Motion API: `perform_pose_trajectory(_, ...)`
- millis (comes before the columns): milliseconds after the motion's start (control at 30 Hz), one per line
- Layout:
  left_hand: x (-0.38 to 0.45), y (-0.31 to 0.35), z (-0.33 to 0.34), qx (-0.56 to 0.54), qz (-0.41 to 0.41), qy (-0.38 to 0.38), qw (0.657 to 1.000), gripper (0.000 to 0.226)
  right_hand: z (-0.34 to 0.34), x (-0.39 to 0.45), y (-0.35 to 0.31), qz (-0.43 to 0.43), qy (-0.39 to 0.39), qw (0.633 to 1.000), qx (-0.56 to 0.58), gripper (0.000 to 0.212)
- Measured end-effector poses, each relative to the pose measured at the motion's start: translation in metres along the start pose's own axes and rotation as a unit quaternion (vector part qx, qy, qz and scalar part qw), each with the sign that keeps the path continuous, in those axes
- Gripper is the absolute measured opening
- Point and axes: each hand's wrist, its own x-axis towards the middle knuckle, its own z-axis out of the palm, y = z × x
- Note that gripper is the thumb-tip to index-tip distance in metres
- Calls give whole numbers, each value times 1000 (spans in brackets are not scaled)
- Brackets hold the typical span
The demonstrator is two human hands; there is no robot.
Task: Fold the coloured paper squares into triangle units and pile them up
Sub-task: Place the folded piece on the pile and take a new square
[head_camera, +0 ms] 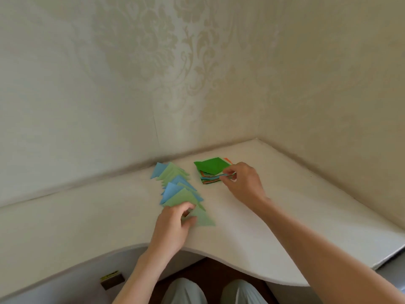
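Sitting at the white table [252,227], which is fitting into a corner of patterned wall [153,73].

Left hand [173,224]: resting on the nearest light green triangle [202,218], fingers curling and pinching its near corner between thumb and fingertips.

Row of folded triangles [175,183]: light green and light blue, overlapping one another, running away from my left hand toward the wall.

Stack of paper squares [211,174]: sitting just right of the row, apart from it. Top sheet is dark green and lying askew; orange and other coloured edges are showing below.

Right hand [243,183]: at the stack's right side, thumb and fingertips closing on the edges of a few sheets.

My knees [214,290] are showing below the table edge.
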Motion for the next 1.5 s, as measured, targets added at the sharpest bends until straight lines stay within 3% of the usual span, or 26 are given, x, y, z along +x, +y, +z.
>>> perform_pose_trajectory(100, 4, -2, 4, -15, -9, 7, 1000, 22, 17, 15, -15, -15, -27, 998, -50, 36)
perform_pose_trajectory(233, 12, -9, 8, 3, -9, 50, 999, 25, 34, 26, -21, -51, -17, 993, -105, 28)
perform_pose_trajectory(400, 21, -16, 8, 34, -4, 88, 995, 31, 42, 29, -14, -94, 39, 983, -155, 16)
perform_pose_trajectory(533, 21, -13, 12, 18, 23, 90, 996, 35, 33, 28, -9, -97, 72, 986, -118, 15)
perform_pose_trajectory(633, 21, -11, 16, 6, 24, 70, 997, 30, 10, 25, -3, -120, 129, 979, -107, 14)
perform_pose_trajectory(767, 18, 4, 21, 2, 50, 105, 993, 28, -33, 6, 12, -155, 182, 964, -116, 14)
perform_pose_trajectory(867, 19, 26, 29, -33, 92, 116, 988, 27, -48, -20, 26, -161, 167, 963, -139, 16)
perform_pose_trajectory(1067, 20, 62, 58, -50, 193, 34, 979, 29, -46, -75, 47, -135, 77, 971, -183, 17)
perform_pose_trajectory(1267, 16, 60, 80, -20, 177, -1, 984, 21, -44, -94, 51, -110, 22, 987, -116, 4)
perform_pose_trajectory(1433, 24, 63, 86, -16, 165, 5, 986, 1, -43, -89, 63, -51, -29, 997, -43, 15)
perform_pose_trajectory(1500, 28, 65, 90, -11, 155, 12, 988, 6, -42, -87, 67, -40, -29, 999, -16, 13)
